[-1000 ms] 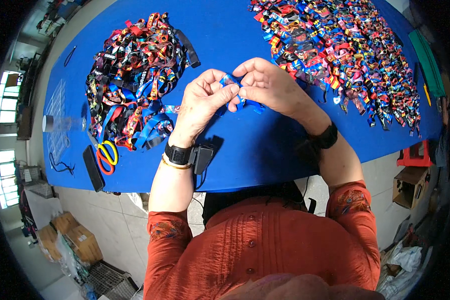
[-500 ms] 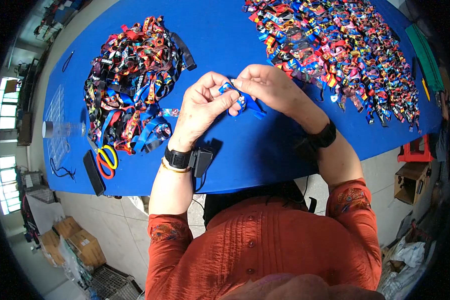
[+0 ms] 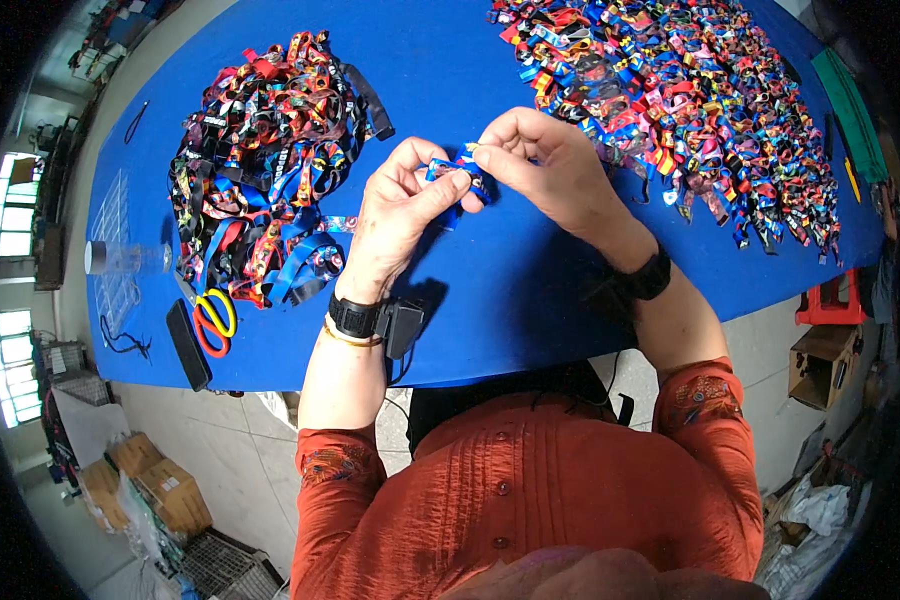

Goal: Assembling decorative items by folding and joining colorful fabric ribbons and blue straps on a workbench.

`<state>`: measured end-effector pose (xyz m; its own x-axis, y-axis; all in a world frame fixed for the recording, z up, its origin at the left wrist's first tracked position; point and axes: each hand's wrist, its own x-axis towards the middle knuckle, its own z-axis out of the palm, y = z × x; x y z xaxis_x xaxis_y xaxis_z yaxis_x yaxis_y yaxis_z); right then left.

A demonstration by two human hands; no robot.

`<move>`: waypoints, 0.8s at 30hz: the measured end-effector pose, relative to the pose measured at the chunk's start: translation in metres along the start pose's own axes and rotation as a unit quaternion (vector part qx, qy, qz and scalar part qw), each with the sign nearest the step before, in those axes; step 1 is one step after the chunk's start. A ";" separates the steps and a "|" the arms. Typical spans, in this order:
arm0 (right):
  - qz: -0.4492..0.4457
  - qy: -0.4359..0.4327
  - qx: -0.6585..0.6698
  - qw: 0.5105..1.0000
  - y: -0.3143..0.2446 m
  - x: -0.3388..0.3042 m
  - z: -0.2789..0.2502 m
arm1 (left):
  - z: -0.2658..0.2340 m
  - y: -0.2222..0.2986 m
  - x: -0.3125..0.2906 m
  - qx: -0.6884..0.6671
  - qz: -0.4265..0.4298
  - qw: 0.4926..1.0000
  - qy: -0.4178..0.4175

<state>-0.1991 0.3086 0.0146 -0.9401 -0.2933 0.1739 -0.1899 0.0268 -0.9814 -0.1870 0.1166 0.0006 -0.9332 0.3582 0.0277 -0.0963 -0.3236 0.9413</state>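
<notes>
A short blue printed ribbon strap is held up between both hands over the middle of the table. My left hand pinches it between thumb and fingers. My right hand is closed on its upper right end, thumb against forefinger. The strap looks looped, though the fingers hide part of it. To the left lies a tangled pile of printed ribbon straps, mostly red, black and blue. At the far right, many short looped straps are spread in a wide heap.
The table has a blue cover. Red-and-yellow-handled scissors, a black phone-like slab, a clear bottle and a wire rack lie at the left. A green folded object sits at the right edge.
My right hand has moved slightly up and right, its fingers opening out a little from the left hand's. The strap has turned, and its loose end now hangs lower left.
</notes>
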 end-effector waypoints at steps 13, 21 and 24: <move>-0.143 -0.060 -0.064 0.986 -0.004 -0.001 -0.002 | -0.011 0.001 0.001 -0.143 -0.031 0.989 0.036; -0.198 -0.094 -0.153 0.964 -0.010 0.000 -0.009 | -0.018 0.007 -0.001 -0.146 -0.052 0.988 -0.011; -0.193 -0.088 -0.203 0.956 -0.011 -0.001 -0.013 | -0.015 0.008 0.002 -0.140 -0.059 0.988 -0.034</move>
<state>-0.1995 0.3213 0.0263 -0.7222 -0.5115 0.4656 -0.6413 0.2429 -0.7278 -0.1951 0.1011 0.0034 -0.8850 0.4633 -0.0459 -0.3049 -0.5022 0.8093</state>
